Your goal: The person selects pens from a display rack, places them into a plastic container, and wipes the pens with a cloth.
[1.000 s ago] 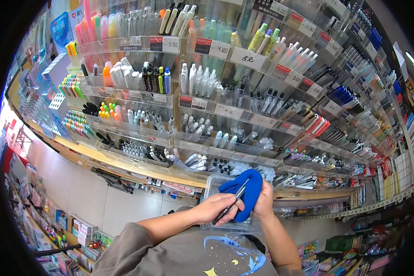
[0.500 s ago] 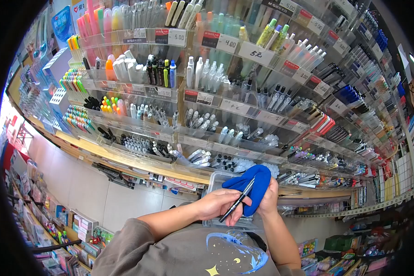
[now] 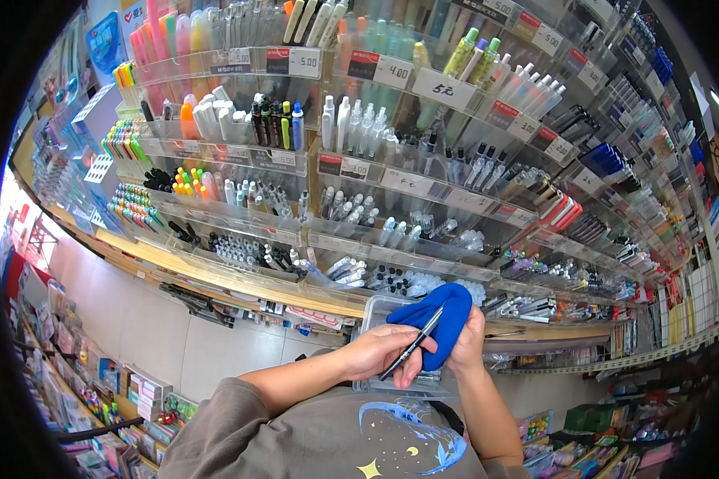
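My left hand (image 3: 382, 353) is closed on a dark pen (image 3: 410, 349) with a silvery upper end, which slants up to the right. A folded blue cloth (image 3: 450, 319) lies behind the pen's upper end, and the two seem to touch. My right hand (image 3: 467, 345) grips the cloth from its right side; some of its fingers are hidden behind the cloth. Under both hands is a clear plastic container (image 3: 373, 310), mostly covered by the hands and cloth.
Clear tiered racks (image 3: 280, 160) of pens and markers with price labels (image 3: 445, 88) rise in front. A wooden shelf edge (image 3: 240, 279) runs below them. Lower left stands another shelf with boxes (image 3: 147, 391). More goods, among them a green box (image 3: 589, 419), are at lower right.
Both hands, the pen and the cloth sit slightly farther right in view than a second ago. The racks have shifted a little in view too. The grip on pen and cloth looks the same.
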Tool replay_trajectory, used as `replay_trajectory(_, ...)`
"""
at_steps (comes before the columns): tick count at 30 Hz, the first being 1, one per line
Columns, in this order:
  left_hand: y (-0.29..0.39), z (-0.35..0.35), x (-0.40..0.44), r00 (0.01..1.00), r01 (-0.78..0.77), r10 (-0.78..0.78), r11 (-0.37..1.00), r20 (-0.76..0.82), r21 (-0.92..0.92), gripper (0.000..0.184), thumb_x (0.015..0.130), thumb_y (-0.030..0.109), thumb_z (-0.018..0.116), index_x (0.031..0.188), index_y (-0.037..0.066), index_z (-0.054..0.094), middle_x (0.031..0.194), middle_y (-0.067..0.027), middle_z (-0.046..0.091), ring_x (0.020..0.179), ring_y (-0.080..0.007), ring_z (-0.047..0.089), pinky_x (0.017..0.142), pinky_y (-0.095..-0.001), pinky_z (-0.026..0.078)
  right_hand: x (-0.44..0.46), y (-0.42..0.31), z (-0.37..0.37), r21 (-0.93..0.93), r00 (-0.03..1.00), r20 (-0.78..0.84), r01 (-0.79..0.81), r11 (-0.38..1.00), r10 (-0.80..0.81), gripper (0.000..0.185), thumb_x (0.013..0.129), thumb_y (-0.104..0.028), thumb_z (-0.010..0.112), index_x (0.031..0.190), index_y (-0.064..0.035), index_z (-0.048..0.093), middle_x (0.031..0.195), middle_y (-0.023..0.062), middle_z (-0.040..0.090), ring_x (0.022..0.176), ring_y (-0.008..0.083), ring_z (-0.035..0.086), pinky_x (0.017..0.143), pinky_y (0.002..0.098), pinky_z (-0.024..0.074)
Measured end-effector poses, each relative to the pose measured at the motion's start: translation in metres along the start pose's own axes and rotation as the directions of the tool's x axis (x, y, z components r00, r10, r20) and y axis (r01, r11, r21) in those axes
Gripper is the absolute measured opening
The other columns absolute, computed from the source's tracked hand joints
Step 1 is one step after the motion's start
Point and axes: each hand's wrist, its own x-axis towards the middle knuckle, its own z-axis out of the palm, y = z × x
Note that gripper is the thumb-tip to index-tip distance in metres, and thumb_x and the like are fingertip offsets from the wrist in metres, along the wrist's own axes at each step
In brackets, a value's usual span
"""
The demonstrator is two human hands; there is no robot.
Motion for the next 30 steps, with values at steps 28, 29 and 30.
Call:
replay_trajectory(28,-0.013,0.004,0.005,0.983,-0.124,0.149,0.972,-0.112,0.199,0.013,0.091,0.019,0.044,0.091,0.005,0.043,0.065,-0.0029,0.057,0.054,-0.0092,0.056,0.045,-0.0196,0.045,-0.009,-0.008,0.004,-0.324,0.991,0.041,0.136,0.936,-0.129,0.021,0.083,-0.005,0.053,0.104,-0.0009,0.052,0.090,0.0053,0.058,0.078,0.0101,0.055,0.070,0.0242,0.0457)
replay_trajectory(29,-0.013,0.004,0.005,0.985,-0.123,0.145,0.971,-0.094,0.207,0.013,0.091,0.018,0.045,0.092,0.005,0.043,0.065,-0.0041,0.057,0.054,-0.0103,0.056,0.046,-0.0204,0.045,-0.009,-0.010,-0.003,-0.319,0.993,0.036,0.117,0.941,-0.111,0.019,0.083,-0.006,0.053,0.101,-0.0013,0.053,0.088,0.0052,0.058,0.076,0.0096,0.055,0.068,0.0238,0.0456)
replay_trajectory(30,-0.014,0.003,0.005,0.987,-0.121,0.141,0.969,-0.076,0.215,0.013,0.091,0.017,0.045,0.092,0.005,0.043,0.066,-0.0052,0.058,0.055,-0.0115,0.057,0.047,-0.0212,0.046,-0.009,-0.010,-0.007,-0.313,0.995,0.032,0.099,0.945,-0.093,0.017,0.083,-0.006,0.052,0.099,-0.0017,0.054,0.086,0.0050,0.058,0.075,0.0091,0.054,0.066,0.0234,0.0455)
